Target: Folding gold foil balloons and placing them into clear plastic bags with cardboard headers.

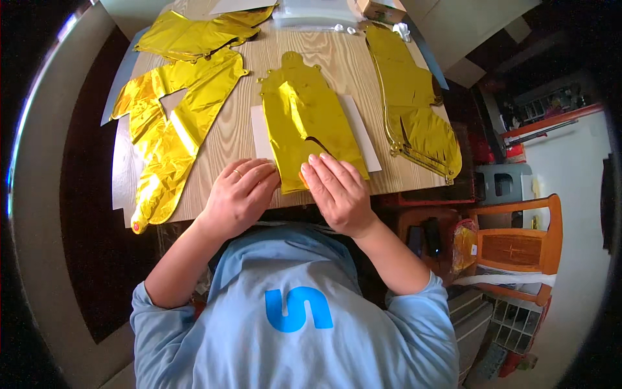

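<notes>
A flat gold foil balloon (295, 117) lies in front of me, with a rounded tab at its far end and small tabs along its upper edges. Under it sits a white sheet (364, 133), showing on both sides. My left hand (241, 188) is closed at the foil's near left corner, fingers curled and thumb hidden. My right hand (340, 194) presses its fingers together over the near edge, closed on the foil. A small orange bit shows beside its fingertips; I cannot make out what it is. A dark curved fold or gap runs just beyond those fingers.
More gold foil balloons lie at the left (172, 129), far left (201, 34) and right (411, 97) of the wooden table (350, 58). Clear plastic sheets (314, 14) and a small cardboard box (382, 10) stand at the back. A wooden chair (512, 246) is at the right.
</notes>
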